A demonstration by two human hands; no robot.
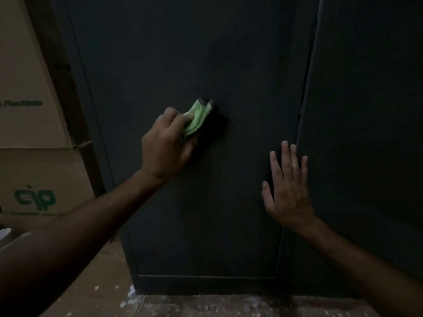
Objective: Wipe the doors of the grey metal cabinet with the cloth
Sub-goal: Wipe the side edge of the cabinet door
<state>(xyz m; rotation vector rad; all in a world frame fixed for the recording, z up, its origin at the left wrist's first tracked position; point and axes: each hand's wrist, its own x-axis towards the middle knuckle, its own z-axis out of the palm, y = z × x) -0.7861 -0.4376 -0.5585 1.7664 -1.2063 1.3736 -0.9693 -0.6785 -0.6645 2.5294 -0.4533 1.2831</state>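
Note:
The dark grey metal cabinet fills the view; its left door [206,65] faces me and its right door [366,110] stands beside it, with a seam between them. My left hand [164,145] grips a bunched green cloth [197,117] and holds it against the middle of the left door. My right hand [288,186] lies flat, fingers straight and spread, on the left door's right edge beside the seam. The light is dim.
Stacked cardboard boxes [27,110] with green print stand to the left of the cabinet. A speckled floor [229,305] runs along the cabinet's base. A white object [4,234] shows at the far left edge.

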